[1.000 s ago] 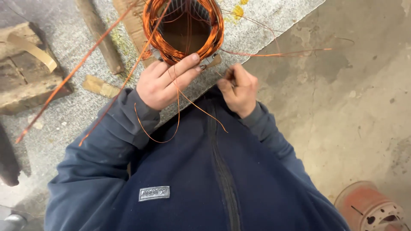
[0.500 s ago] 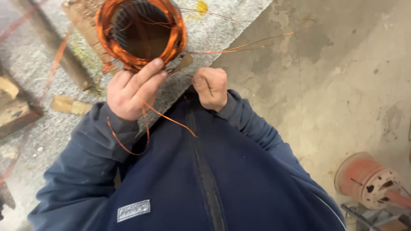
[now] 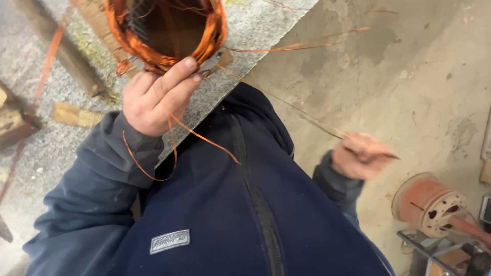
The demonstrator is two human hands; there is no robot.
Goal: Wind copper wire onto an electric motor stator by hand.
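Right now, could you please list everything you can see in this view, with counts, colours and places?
Copper wire coil: one, orange, top left on the bench, at the left fingertips.
Loose wire strand: one, thin, copper, running from the coil to the right hand.
Bench top: one, grey speckled, upper left.
Wooden pieces: a few, tan and brown, left on the bench.
Spool: one, reddish, round, lower right on the floor.
Concrete floor: grey, stained, right side.
Jacket: one, dark blue, zipped, centre bottom.
Left hand: fingers on the coil's lower edge.
Right hand: blurred, closed on the strand, away from the coil.
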